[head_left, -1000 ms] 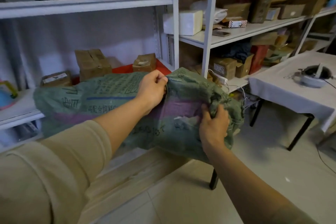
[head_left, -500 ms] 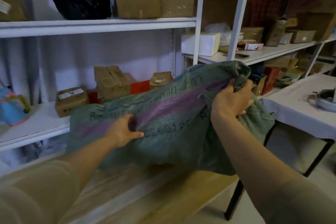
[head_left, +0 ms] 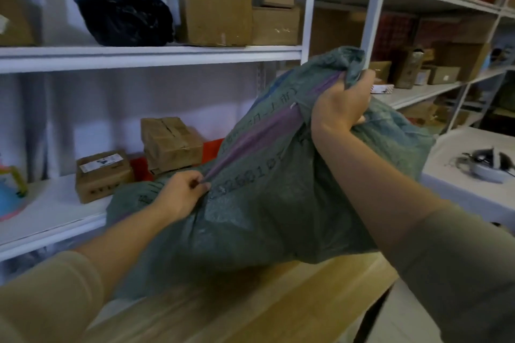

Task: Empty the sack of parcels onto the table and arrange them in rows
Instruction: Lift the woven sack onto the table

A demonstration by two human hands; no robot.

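Now both hands, left [head_left: 182, 196], right [head_left: 341, 104], gripping green sack [head_left: 278, 217], wooden table [head_left: 278, 309].

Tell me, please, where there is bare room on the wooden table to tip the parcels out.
The light wooden tabletop shows bare boards in front of the green woven sack, out to its near right corner. Further back the sack covers it. The white shelf behind is bare left of the labelled cardboard box.

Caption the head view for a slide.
Both hands, left hand and right hand, grip the green sack over the wooden table.
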